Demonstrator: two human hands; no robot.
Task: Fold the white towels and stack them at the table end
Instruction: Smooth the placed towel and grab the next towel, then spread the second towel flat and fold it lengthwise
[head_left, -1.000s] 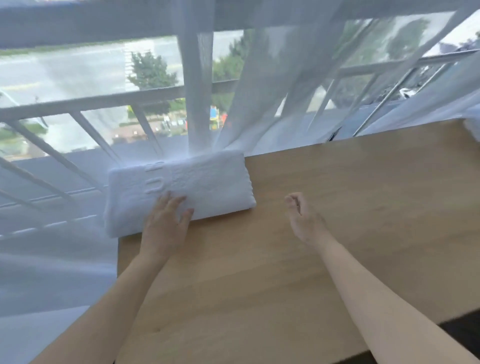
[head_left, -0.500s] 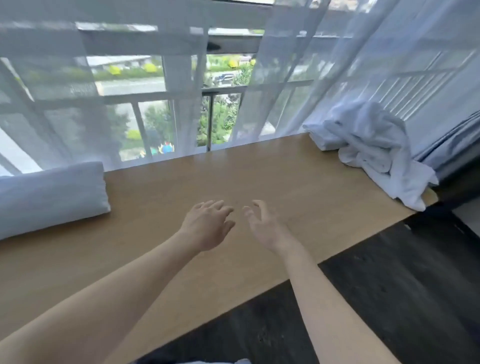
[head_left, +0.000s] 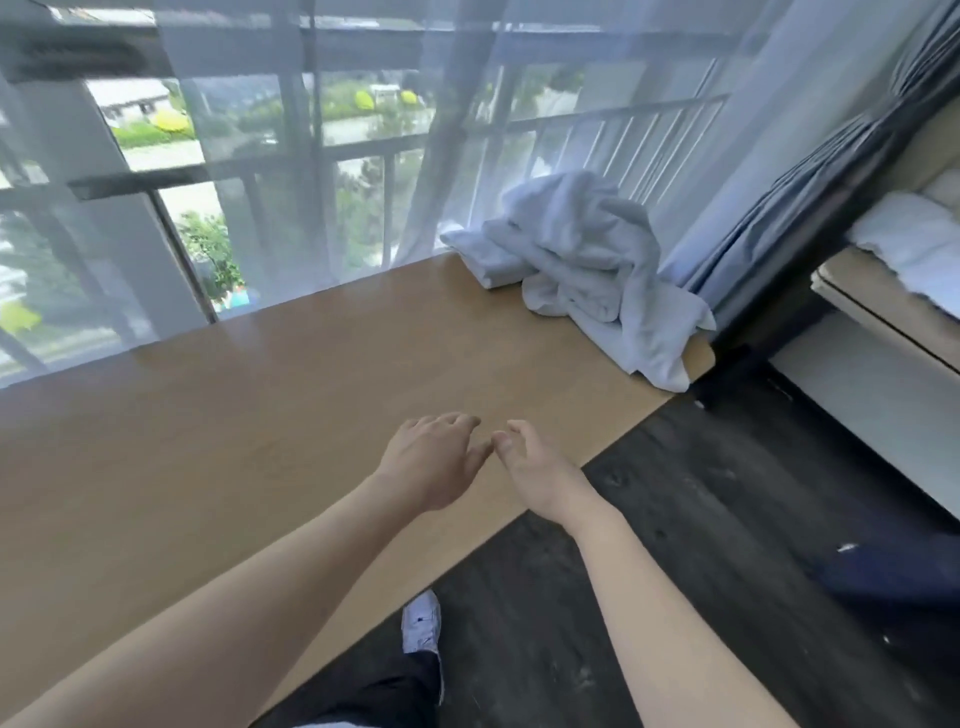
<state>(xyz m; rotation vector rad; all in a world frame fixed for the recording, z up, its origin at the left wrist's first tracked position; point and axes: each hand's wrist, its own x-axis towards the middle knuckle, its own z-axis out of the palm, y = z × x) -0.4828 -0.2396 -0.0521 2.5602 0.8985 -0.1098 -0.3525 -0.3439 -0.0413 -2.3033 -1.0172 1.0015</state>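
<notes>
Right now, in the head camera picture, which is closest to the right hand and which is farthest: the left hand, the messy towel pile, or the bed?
From the right hand:
1. Left hand, right beside it, fingertips almost touching.
2. Messy towel pile, at the table's far right end by the curtain.
3. Bed, beyond the table at the far right edge.

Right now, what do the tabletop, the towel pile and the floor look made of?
Tabletop: light wood or wood-look laminate, smooth with a soft sheen; faint grain and window glare show.
Towel pile: white terry-like cloth, matte, slumped in soft creases; the weave is too blurred to confirm.
Floor: dark wood-look planks, probably laminate or vinyl, with grain streaks and knots.
</notes>
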